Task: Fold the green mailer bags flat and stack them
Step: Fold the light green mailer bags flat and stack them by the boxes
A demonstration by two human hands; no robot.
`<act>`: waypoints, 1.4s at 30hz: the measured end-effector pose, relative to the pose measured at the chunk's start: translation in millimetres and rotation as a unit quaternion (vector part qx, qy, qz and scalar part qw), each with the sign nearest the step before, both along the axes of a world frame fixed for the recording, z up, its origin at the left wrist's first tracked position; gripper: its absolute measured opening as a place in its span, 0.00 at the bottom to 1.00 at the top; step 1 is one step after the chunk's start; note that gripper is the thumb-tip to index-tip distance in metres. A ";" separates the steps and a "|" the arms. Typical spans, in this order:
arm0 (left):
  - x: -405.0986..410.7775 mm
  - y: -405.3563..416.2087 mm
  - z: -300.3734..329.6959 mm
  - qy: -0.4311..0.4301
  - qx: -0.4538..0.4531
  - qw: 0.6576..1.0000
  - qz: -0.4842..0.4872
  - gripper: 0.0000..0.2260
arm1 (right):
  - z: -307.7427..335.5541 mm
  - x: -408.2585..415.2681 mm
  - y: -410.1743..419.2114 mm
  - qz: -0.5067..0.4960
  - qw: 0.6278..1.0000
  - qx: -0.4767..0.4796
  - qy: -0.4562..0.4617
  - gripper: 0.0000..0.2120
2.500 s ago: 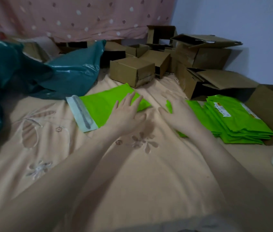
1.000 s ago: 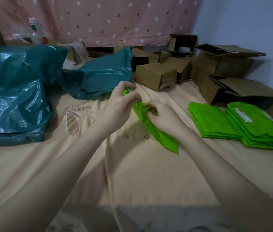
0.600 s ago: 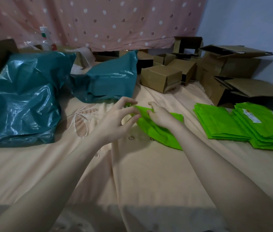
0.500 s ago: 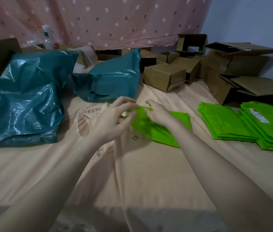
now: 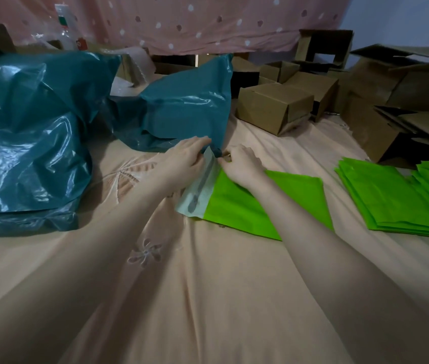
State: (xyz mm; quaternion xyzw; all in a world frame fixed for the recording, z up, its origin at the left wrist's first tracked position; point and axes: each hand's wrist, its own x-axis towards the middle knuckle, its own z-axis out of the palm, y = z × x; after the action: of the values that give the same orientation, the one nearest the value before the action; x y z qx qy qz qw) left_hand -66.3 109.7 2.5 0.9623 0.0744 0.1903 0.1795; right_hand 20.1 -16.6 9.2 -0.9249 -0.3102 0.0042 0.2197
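We see a peach embroidered bedsheet [image 5: 208, 298] filling most of the view, with a pink spotted curtain [image 5: 195, 19] behind. Big teal plastic bags [image 5: 29, 143] slump at left; brown cardboard boxes [image 5: 274, 106] crowd the back right. A stack of folded green mailers [image 5: 392, 198] lies at right, one with a label too blurred to read. Between them a green mailer bag [image 5: 260, 203] lies flat. Our left hand [image 5: 184, 161] and right hand [image 5: 242, 164], close together, pinch its pale adhesive flap [image 5: 200, 190] at the far end.
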 end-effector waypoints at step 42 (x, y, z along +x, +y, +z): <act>-73.6 -139.8 48.7 0.043 -0.509 0.834 -0.209 0.30 | 108.8 -18.3 -158.6 -0.203 0.907 0.350 -0.119 0.09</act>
State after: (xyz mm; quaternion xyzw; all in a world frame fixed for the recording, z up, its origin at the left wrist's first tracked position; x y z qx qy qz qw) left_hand -139.8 -30.1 51.2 0.7350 -0.0347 0.0420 0.6759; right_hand 1.8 -175.2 118.0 -0.8255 -0.1212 -0.2591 0.4866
